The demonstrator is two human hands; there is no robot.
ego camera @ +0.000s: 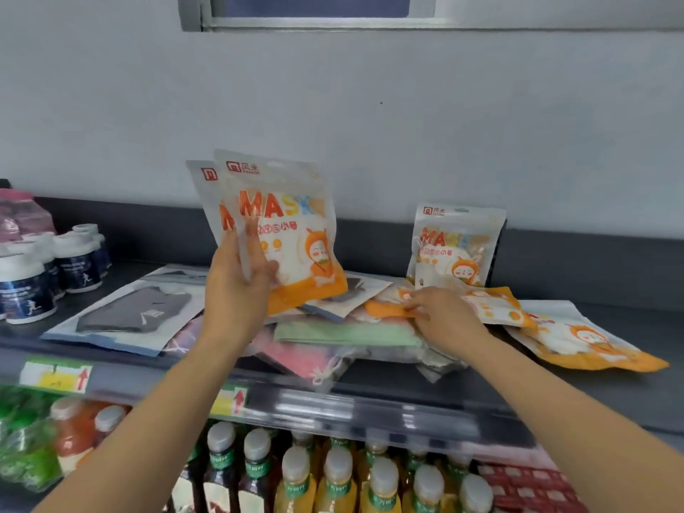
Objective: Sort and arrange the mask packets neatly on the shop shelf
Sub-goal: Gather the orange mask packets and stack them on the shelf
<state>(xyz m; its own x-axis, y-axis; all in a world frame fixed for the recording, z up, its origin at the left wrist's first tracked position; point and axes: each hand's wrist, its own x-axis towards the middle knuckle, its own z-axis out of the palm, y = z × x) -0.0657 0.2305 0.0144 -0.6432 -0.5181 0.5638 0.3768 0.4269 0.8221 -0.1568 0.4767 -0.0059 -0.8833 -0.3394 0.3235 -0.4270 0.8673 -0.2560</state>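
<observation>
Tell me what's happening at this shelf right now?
A person is sorting mask packets. The left hand holds up two white-and-orange cartoon mask packets; the right hand grips another orange packet lying on the mixed pile. One matching packet already stands upright against the back of the dark shelf.

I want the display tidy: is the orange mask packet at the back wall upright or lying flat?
Upright: the orange mask packet stands on its bottom edge, leaning against the shelf's back wall.

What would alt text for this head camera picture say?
A left hand holds up two orange-and-white MASK packets above a dark shop shelf, while the right hand grips another orange packet on the jumbled pile.
</observation>
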